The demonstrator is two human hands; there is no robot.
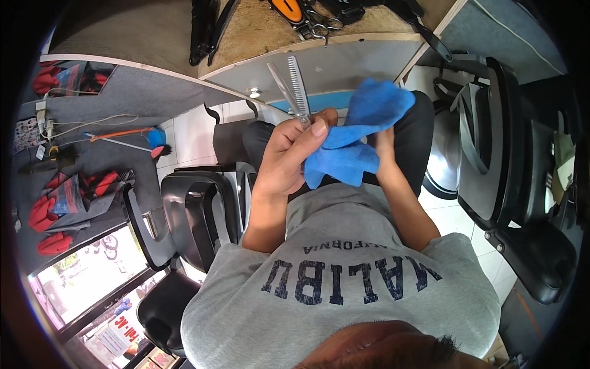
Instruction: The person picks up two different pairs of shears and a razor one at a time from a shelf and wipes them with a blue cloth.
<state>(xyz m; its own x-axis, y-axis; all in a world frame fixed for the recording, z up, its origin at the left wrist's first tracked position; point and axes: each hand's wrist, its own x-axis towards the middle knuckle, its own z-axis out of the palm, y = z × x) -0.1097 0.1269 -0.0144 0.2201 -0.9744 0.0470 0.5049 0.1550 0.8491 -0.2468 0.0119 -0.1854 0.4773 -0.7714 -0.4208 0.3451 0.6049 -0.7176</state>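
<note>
My left hand [292,150] grips a pair of thinning scissors [299,92] near the pivot. The toothed blade and the plain blade point up and away from me, spread apart; the finger loops are hidden. A blue cloth [345,157] hangs in folds beside my left hand, and one part of it is blurred. Most of my right hand [385,138] is behind this cloth, with only its base and wrist showing, and it holds the cloth. Both hands are above my lap, in front of the counter.
On the wooden counter [258,34] lie an orange and black tool [289,10], another pair of scissors [322,28] and several black tools. A drawer front with a white knob [254,92] faces me. Black padded chairs stand at left [198,207] and right [488,152].
</note>
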